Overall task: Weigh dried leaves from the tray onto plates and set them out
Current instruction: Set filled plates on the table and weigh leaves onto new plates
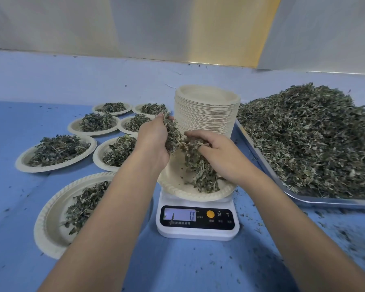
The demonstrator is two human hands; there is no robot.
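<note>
Item: dried leaves [303, 144], grey-green, crumpled, heaped on the metal tray [329, 201], right. We hold a clump in left hand [154, 140] and right hand [219, 157] over the pale plate [173, 183] on the scale [198, 231]. Seven filled plates [22, 164] left; empty stack [206, 114] behind.

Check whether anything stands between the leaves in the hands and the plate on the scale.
Nothing visible does. The left hand and right hand hold the leaves directly above the plate on the scale; the clump reaches down into it.

A blue-covered table [13, 197] meets a pale wall [72, 22] with a yellow band [230, 28].
</note>
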